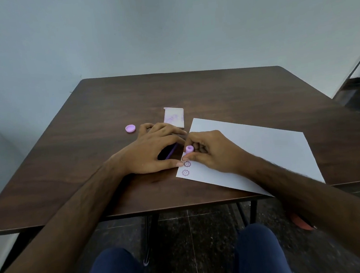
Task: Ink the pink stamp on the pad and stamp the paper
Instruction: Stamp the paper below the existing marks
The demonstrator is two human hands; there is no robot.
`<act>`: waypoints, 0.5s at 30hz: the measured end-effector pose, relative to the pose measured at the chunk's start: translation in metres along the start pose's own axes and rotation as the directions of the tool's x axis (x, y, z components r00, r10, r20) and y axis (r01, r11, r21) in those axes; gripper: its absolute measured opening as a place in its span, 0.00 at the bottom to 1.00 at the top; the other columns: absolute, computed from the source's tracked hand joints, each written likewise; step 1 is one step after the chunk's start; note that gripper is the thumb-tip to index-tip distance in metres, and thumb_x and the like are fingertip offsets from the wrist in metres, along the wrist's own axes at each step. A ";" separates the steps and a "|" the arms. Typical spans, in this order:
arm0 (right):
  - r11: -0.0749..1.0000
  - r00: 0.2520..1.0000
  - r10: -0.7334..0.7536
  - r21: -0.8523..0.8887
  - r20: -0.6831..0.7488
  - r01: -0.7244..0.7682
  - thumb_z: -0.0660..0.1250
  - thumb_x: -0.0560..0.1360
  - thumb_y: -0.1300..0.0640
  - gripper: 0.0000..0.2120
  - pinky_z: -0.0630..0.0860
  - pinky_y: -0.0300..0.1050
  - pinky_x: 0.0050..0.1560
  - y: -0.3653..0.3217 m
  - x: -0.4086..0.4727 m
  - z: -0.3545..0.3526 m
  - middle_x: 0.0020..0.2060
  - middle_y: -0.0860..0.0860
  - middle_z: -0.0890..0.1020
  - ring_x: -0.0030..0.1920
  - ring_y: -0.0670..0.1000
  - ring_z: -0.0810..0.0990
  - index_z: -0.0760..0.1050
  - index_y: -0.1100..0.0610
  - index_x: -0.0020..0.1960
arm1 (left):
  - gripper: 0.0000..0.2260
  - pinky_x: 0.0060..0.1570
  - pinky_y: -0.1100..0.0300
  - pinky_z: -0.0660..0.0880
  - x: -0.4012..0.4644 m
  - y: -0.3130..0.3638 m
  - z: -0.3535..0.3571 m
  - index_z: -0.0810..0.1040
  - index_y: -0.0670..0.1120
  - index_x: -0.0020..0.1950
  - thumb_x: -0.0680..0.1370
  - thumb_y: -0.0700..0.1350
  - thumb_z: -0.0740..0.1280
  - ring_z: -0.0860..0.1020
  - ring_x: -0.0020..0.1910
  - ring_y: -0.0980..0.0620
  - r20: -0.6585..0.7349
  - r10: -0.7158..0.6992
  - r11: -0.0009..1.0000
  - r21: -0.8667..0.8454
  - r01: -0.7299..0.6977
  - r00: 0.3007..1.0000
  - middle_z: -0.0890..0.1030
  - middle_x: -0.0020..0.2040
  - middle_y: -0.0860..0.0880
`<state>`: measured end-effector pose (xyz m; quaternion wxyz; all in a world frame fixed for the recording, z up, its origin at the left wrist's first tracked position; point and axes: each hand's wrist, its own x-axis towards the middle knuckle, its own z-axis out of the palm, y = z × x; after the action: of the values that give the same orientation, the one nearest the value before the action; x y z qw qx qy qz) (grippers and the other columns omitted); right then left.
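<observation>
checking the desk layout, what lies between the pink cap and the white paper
In the head view, the left hand lies between the pink cap and the white paper, palm down on the table, its fingertips reaching the paper's left edge.

Table [87, 127] under hands showing dark wood grain, faint sheen. Paper [263, 150] under right hand [215, 152] looking matt, smooth. Stamp [189, 149] in fingers looking smooth plastic.
</observation>
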<state>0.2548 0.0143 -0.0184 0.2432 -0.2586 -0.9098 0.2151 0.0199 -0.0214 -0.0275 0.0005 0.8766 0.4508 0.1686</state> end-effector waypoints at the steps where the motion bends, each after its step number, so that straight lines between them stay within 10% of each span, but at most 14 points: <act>1: 1.000 1.000 -0.002 0.004 -0.001 0.002 0.72 0.76 0.54 0.09 0.76 0.53 0.43 0.001 0.000 0.000 0.39 0.56 0.84 0.39 0.55 0.80 0.79 0.60 0.47 | 0.23 0.70 0.45 0.58 0.000 0.000 0.000 0.74 0.58 0.65 0.76 0.70 0.61 0.65 0.72 0.56 -0.001 -0.001 1.000 -0.001 0.001 1.000 0.70 0.71 0.59; 15: 1.000 1.000 -0.014 -0.016 0.007 0.014 0.71 0.76 0.51 0.10 0.72 0.44 0.39 0.009 0.003 0.002 0.38 0.54 0.83 0.36 0.51 0.78 0.79 0.58 0.47 | 0.24 0.70 0.44 0.57 -0.001 0.001 0.000 0.75 0.58 0.65 0.75 0.70 0.61 0.64 0.73 0.56 -0.009 -0.018 1.000 -0.006 0.018 1.000 0.70 0.71 0.60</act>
<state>0.2543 0.0227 -0.0236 0.2398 -0.2534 -0.9140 0.2071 0.0199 -0.0231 -0.0273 0.0029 0.8716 0.4582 0.1739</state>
